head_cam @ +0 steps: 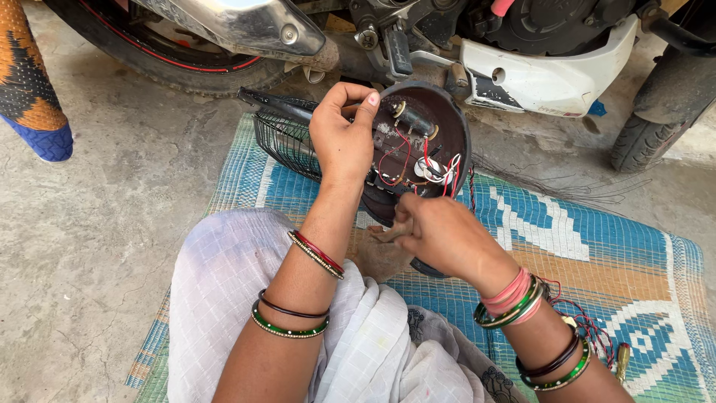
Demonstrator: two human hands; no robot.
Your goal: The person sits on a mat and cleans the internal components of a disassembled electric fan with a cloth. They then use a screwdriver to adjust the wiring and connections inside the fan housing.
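Note:
A round dark-brown cover (440, 123) with red and white wires (429, 168) and small parts on its inner face stands tilted over a black wire fan guard (283, 138). My left hand (341, 134) grips the cover's upper left edge, thumb and fingers closed around it. My right hand (440, 235) is below the cover, its fingers pinched at the wires on the lower part; what they hold is hidden. Both wrists wear green, red and black bangles.
I sit on a blue and white woven mat (597, 246) laid on a concrete floor (89, 224). A motorcycle (477, 52) stands close behind the cover. Its tyres (645, 123) touch the mat's far edge. A person's foot in a blue shoe (41, 134) is at far left.

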